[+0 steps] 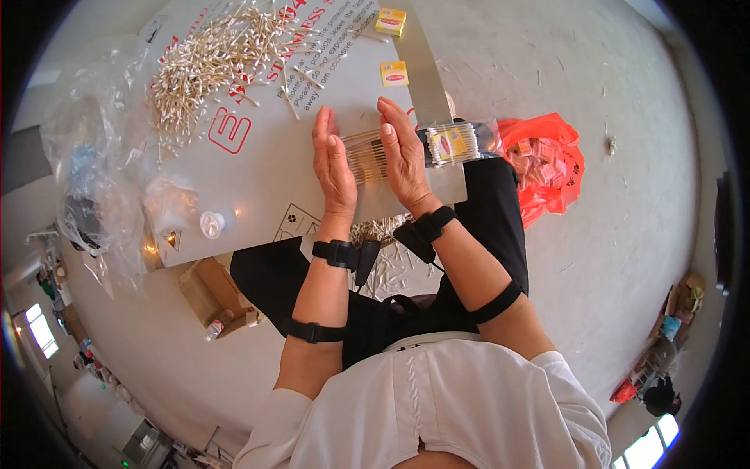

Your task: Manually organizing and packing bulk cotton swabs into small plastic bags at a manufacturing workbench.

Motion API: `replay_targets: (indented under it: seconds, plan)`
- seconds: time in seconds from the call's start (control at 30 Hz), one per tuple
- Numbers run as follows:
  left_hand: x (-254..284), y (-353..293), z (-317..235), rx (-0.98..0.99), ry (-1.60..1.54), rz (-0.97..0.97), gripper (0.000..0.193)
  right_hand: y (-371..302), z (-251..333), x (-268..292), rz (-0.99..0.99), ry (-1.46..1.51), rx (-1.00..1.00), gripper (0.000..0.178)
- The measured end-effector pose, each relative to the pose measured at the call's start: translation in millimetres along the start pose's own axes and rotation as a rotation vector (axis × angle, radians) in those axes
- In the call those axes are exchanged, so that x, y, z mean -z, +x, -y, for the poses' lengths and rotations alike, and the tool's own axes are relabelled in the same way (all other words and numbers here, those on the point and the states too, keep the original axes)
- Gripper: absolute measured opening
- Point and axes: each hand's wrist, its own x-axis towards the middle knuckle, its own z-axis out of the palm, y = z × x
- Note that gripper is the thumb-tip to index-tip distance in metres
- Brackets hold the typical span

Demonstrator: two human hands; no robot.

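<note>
A row of cotton swabs (367,155) lies side by side on the grey tabletop sheet (266,176), between my two hands. My left hand (334,172) stands on edge at the swabs' left ends, fingers straight and upright. At their right ends my right hand (405,162) is held the same way, palm turned inward. Both palms seem to touch the swab tips, though the contact is partly hidden. Just right of my right hand rests a clear packet of cotton swabs (453,144) with a yellow label. Beyond the hands is a large heap of loose swabs (203,70).
Two small yellow boxes (391,22) (394,74) sit toward the far right of the sheet. A red plastic bag (551,191) holds pink packets at the right. Clear plastic bags (94,164) and a small white roll (211,225) are at the left. A cardboard box (211,293) stands below.
</note>
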Motion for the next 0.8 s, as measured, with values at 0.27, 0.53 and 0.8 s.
replay_targets:
  seconds: [0.27, 0.53, 0.8]
  plan:
    - [-3, -2, 5, 0.033, -0.084, -0.081, 0.063, -5, -4, 1, -0.036, 0.058, -0.077, 0.038]
    - [6, -11, -8, 0.069, -0.019, -0.040, 0.060, -11, -2, 11, -0.114, 0.034, -0.043, 0.035]
    - [38, -10, -24, -0.240, 0.764, 0.317, 0.057, -51, 34, 48, 0.134, 0.010, -0.507, 0.013]
